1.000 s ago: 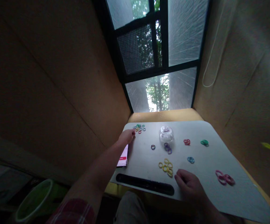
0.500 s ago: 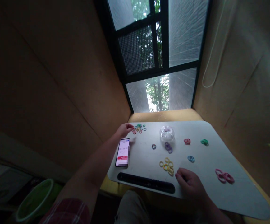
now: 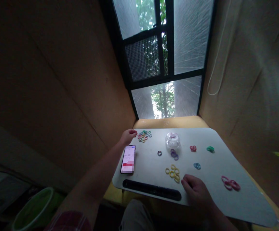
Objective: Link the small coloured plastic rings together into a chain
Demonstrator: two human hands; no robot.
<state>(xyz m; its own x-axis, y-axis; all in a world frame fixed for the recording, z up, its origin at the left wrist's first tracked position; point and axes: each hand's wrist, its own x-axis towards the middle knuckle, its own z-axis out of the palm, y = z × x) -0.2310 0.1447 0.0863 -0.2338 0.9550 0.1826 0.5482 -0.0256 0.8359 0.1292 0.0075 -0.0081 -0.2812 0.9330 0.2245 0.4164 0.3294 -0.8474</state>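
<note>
My left hand (image 3: 129,136) is closed at the table's back left, its fingertips pinched beside a mixed pile of coloured rings (image 3: 144,136); what they hold is too small to make out. Near the front edge rests my right hand (image 3: 196,189), curled closed, just right of several yellow rings (image 3: 172,173); its inside is hidden. Purple rings (image 3: 174,154) lie in front of a clear round jar (image 3: 172,141). Separate groups of red rings (image 3: 193,148), green rings (image 3: 210,149), blue rings (image 3: 197,166) and pink rings (image 3: 231,183) lie to the right. A dark ring (image 3: 159,153) lies left of the purple ones.
A phone (image 3: 128,159) lies on the white table (image 3: 151,175) beside my left forearm. A black slot (image 3: 151,190) runs along the front edge. A green basket (image 3: 33,208) stands low at the left. Behind the table is a window (image 3: 187,96).
The mixed rings beside my left hand are spread differently, with more of them showing towards the front. My right hand stays by the yellow rings. The view has shifted slightly.
</note>
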